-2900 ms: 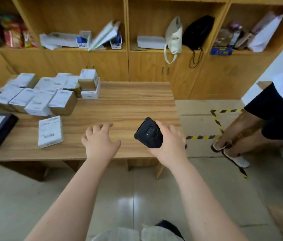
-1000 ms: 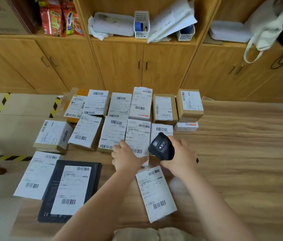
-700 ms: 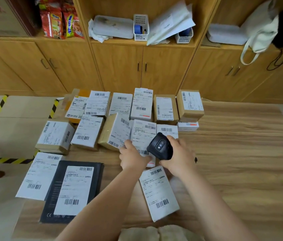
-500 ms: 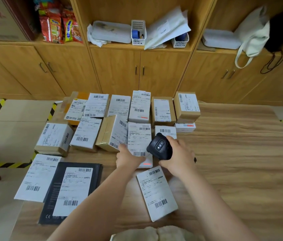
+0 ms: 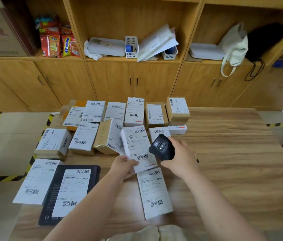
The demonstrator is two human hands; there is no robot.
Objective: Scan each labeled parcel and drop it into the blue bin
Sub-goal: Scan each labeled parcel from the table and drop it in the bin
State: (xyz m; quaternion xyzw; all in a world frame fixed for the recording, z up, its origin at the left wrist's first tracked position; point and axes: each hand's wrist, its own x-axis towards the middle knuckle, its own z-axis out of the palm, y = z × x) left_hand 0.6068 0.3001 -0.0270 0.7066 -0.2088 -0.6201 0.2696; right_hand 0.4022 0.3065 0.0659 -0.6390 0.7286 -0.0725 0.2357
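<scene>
1. Left of the scanner [image 5: 162, 147], the left hand [image 5: 122, 166] pinches the near corner of a white parcel [image 5: 137, 145]. The thumb lies on the label and the other fingers are hidden beneath. The parcel is raised off the desk [image 5: 232, 153] and tilted, its lower barcode just beside the scanner.
2. The right hand [image 5: 180, 157] has its fingers curled round the scanner, buttons facing up. The blue bin is not in view.
3. Risk, further left of the scanner: the raised parcel's far edge sits close against a tipped brown box [image 5: 106, 136]. Swinging the parcel away could drag or topple that box.
4. Risk at the grip: a hold on one corner alone could let the parcel pivot or slip on the way to the bin.
5. Risk just below the scanner: the flat white parcel [image 5: 152, 190] shows its own barcodes. A loose aim could read the wrong label.
6. Half a second ago this parcel lay flat on the desk with the left hand at its near edge. It is now lifted and angled, while the brown box is tipped as before.
</scene>
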